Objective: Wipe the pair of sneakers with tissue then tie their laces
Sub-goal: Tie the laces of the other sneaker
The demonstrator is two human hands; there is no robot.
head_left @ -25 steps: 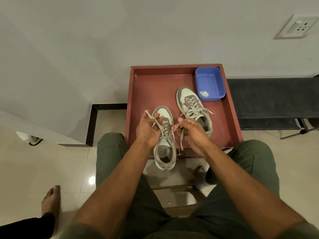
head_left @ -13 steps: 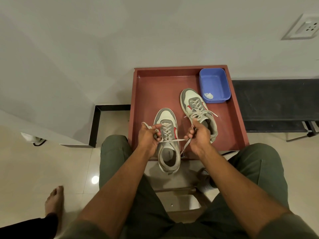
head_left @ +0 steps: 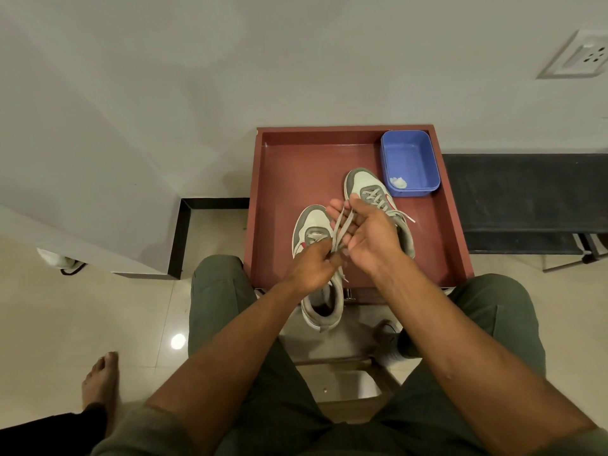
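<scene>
Reaching forward over the lap, both forearms meet above the nearer sneaker (head_left: pixel 312 232), which lies toe-away on the red-brown tray (head_left: pixel 283 179) with its heel hanging past the tray's near edge. The left hand (head_left: pixel 312 268) sits low over the shoe's tongue, knuckles up, its fingers curled and pinching the grey lace (head_left: pixel 340 225) near the eyelets. The right hand (head_left: pixel 365 232) is raised higher and turned palm toward the camera, fingers loosely bent and spread; the lace runs up from the left hand's pinch and loops over the right fingers (head_left: pixel 335 209), pulled into two slanting strands. The right thumb presses toward the fingertips at the top of the loop, so that hand is gripping the lace too.

The second sneaker (head_left: pixel 368 189) rests farther back and to the right on the tray, partly hidden behind the right hand, its laces crossed with one loose end trailing out to the right. Just beyond its toe stands a blue plastic tub (head_left: pixel 411 149) in the tray's far right corner, holding a small crumpled tissue (head_left: pixel 398 182). Olive-green trousers cover both knees at either side of the tray. A bare foot (head_left: pixel 100 380) of another person stands on the tiled floor at lower left.
</scene>
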